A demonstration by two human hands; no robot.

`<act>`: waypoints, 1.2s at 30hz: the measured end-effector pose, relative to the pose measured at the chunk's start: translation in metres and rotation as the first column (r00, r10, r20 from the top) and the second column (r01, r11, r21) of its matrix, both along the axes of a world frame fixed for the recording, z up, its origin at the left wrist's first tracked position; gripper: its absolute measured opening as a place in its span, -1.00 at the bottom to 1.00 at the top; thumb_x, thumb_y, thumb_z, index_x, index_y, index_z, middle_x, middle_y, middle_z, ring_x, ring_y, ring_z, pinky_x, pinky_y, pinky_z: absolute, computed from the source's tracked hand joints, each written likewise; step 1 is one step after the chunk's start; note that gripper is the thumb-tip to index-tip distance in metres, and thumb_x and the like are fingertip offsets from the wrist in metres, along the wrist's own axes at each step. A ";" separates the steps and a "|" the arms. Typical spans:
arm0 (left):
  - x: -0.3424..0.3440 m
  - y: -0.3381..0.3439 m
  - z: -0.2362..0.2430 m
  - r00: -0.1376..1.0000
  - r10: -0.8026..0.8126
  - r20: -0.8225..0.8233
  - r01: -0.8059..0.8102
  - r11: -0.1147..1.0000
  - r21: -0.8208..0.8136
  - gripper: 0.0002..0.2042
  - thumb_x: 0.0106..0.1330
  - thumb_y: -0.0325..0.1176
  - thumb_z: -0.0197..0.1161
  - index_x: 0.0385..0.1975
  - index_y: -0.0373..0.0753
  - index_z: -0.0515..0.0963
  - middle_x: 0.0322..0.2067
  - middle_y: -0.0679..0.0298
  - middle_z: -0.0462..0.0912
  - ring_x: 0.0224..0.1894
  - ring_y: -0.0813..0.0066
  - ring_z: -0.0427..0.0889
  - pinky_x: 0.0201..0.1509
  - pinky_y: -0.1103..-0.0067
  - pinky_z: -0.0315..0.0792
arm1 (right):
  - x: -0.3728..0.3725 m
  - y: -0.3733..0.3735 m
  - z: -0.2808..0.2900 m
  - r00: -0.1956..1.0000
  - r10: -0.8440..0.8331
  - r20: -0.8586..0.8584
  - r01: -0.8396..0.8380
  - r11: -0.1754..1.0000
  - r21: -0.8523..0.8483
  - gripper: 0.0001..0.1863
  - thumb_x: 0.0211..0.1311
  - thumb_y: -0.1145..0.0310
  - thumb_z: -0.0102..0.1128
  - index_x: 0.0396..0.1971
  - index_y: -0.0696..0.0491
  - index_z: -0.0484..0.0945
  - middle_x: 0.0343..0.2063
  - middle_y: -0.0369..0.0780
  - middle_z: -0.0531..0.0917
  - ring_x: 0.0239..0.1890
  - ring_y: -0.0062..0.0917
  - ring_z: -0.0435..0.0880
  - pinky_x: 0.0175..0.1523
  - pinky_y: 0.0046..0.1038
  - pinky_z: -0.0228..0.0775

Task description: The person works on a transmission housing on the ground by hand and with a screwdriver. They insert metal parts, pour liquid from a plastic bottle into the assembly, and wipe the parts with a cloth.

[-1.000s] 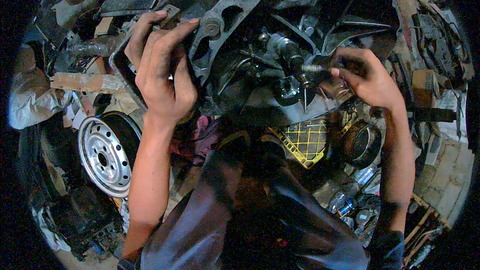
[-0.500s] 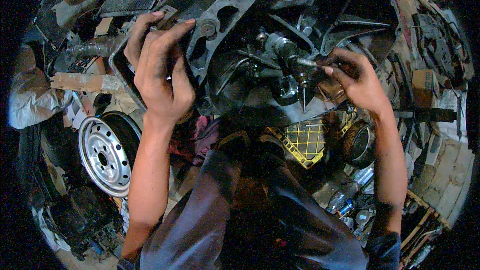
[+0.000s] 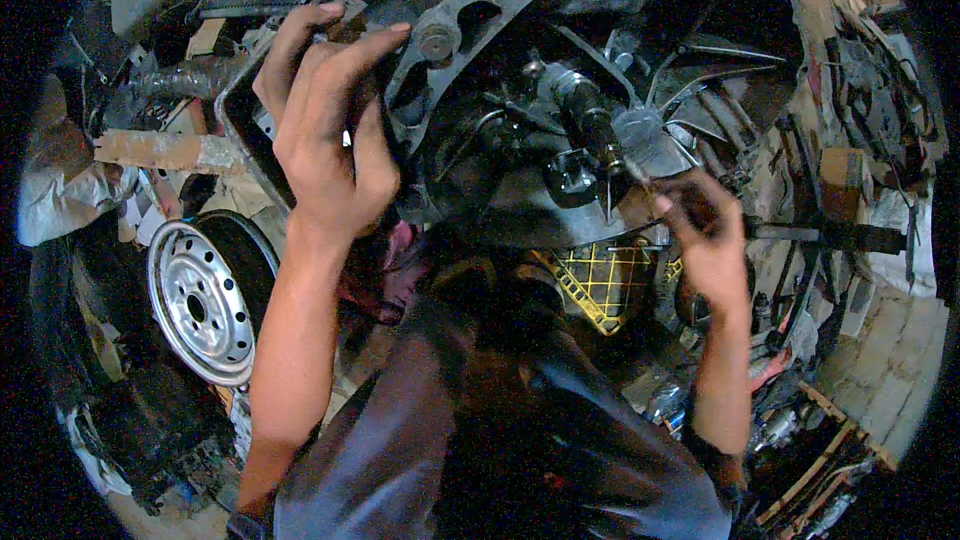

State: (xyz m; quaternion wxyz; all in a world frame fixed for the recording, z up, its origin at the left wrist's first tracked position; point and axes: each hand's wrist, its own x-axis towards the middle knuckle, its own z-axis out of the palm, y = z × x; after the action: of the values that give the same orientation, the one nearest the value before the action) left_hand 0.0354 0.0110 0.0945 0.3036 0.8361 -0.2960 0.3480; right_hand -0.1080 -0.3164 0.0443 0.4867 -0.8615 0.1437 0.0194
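Note:
A large grey cast-metal bell-shaped housing (image 3: 470,35) with ribs and holes along its flange fills the top middle. From its dark interior a greasy metal shaft (image 3: 590,110) sticks out toward me. My left hand (image 3: 335,135) is at the housing's left flange, fingers bent and apart, fingertips close to a round bushing (image 3: 437,42); whether the palm touches the metal is hidden. Just below and right of the shaft, my right hand (image 3: 710,235) pinches a slender, pale-tipped piece (image 3: 637,172) between thumb and fingers. Motion blurs it, and its kind cannot be made out.
A silver wheel rim (image 3: 205,305) stands at the left, below a wooden plank (image 3: 165,152). Under the housing is a yellow plastic crate (image 3: 600,290). A cardboard box (image 3: 842,180) and scattered parts lie at the right. My knees (image 3: 400,390) are close beneath the housing.
My right hand has moved down, away from the shaft's side, with the slender piece still in its pinch. My left hand stays at the flange. The view has shifted slightly.

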 end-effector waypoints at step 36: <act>0.002 0.011 -0.010 0.998 0.044 -0.049 -0.043 0.999 0.015 -0.79 0.28 -0.48 0.14 -0.16 -0.21 0.66 -0.24 0.18 0.69 0.11 0.13 0.49 0.20 0.38 0.32 | 0.092 0.018 0.079 0.782 0.603 -0.155 -0.569 0.591 -0.572 -0.66 -0.01 0.51 0.29 -0.14 0.08 0.68 -0.17 0.02 0.63 -0.14 -0.03 0.62 0.06 -0.23 0.46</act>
State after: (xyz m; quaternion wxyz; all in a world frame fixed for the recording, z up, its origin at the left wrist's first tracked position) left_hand 0.0379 0.0218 0.0846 0.2972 0.8528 -0.2726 0.3319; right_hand -0.0158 -0.2984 0.1234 0.1639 -0.9669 -0.1625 0.1087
